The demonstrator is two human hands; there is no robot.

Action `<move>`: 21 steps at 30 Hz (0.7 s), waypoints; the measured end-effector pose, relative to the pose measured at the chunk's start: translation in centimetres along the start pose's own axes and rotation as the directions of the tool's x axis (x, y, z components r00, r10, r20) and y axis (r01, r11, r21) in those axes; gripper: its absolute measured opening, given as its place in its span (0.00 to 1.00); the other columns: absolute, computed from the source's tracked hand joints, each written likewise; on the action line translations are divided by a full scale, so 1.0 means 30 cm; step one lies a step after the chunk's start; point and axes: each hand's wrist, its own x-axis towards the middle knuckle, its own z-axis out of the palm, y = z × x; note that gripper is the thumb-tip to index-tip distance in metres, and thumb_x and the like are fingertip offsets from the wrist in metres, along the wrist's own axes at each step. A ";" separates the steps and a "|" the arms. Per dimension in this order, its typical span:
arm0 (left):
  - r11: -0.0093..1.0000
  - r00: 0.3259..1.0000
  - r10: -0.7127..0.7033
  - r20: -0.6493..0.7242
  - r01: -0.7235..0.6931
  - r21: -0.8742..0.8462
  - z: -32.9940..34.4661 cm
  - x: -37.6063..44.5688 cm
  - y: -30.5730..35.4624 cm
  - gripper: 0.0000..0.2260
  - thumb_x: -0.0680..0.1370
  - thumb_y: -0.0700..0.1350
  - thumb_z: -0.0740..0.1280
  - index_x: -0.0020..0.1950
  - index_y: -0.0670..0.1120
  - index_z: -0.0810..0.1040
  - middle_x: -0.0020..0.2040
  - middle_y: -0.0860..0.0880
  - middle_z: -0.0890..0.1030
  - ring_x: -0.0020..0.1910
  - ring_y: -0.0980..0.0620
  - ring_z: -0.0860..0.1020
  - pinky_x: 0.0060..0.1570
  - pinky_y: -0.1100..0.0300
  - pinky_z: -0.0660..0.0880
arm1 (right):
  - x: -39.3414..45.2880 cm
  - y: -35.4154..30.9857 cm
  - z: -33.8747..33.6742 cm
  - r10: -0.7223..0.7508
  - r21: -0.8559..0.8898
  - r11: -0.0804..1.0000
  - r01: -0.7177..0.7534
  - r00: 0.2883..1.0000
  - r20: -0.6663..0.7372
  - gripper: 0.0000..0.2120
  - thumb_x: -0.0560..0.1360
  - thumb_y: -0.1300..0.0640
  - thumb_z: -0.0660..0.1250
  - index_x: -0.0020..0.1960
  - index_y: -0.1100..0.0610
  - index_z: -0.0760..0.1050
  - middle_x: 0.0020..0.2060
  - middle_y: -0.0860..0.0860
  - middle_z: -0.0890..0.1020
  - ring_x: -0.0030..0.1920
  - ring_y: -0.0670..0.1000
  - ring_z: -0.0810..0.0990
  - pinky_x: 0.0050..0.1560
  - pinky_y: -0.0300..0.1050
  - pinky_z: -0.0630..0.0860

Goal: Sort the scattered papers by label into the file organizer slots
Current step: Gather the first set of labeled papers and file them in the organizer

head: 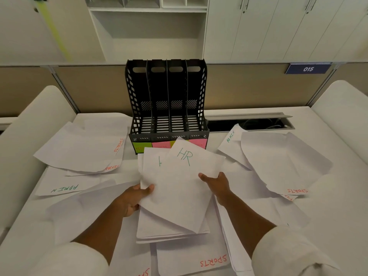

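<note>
A black file organizer with several empty upright slots stands at the back middle of the desk, with green and pink sticky labels on its front lip. My left hand and my right hand hold a small stack of white papers marked HR just in front of the organizer. The top sheet is tilted to the right and hides part of the labels. Loose sheets lie all around: SPORTS near me, ADMIN at the left, SPORTS at the right.
More papers are piled at the left and right of the organizer. An open cable slot runs along the desk's back edge on the right. White rounded partitions flank the desk; a beige divider wall stands behind.
</note>
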 end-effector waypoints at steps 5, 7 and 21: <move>1.000 1.000 -0.014 0.021 0.014 -0.004 -0.034 -0.002 -0.012 0.28 0.70 0.52 0.74 0.67 0.45 0.73 0.59 0.43 0.81 0.59 0.40 0.79 0.62 0.42 0.74 | 0.000 0.015 -0.015 0.014 0.164 0.986 -0.036 0.991 0.135 0.16 0.69 0.57 0.77 0.53 0.55 0.75 0.53 0.54 0.82 0.49 0.57 0.83 0.52 0.55 0.81; 0.999 0.999 -0.036 0.034 0.036 -0.003 -0.043 -0.004 -0.021 0.27 0.73 0.51 0.73 0.68 0.43 0.72 0.60 0.42 0.81 0.60 0.39 0.78 0.63 0.41 0.73 | -0.003 0.025 -0.018 0.046 0.204 0.975 -0.082 0.984 0.174 0.13 0.69 0.58 0.77 0.50 0.54 0.77 0.51 0.54 0.84 0.47 0.56 0.83 0.48 0.52 0.82; 0.994 0.999 0.034 -0.034 -0.037 -0.105 -0.020 0.002 -0.014 0.22 0.80 0.52 0.64 0.71 0.44 0.70 0.66 0.44 0.77 0.66 0.41 0.74 0.68 0.42 0.67 | -0.005 0.041 -0.001 0.035 0.237 0.969 -0.076 0.984 0.173 0.16 0.67 0.63 0.77 0.53 0.57 0.79 0.49 0.55 0.84 0.49 0.60 0.83 0.52 0.56 0.80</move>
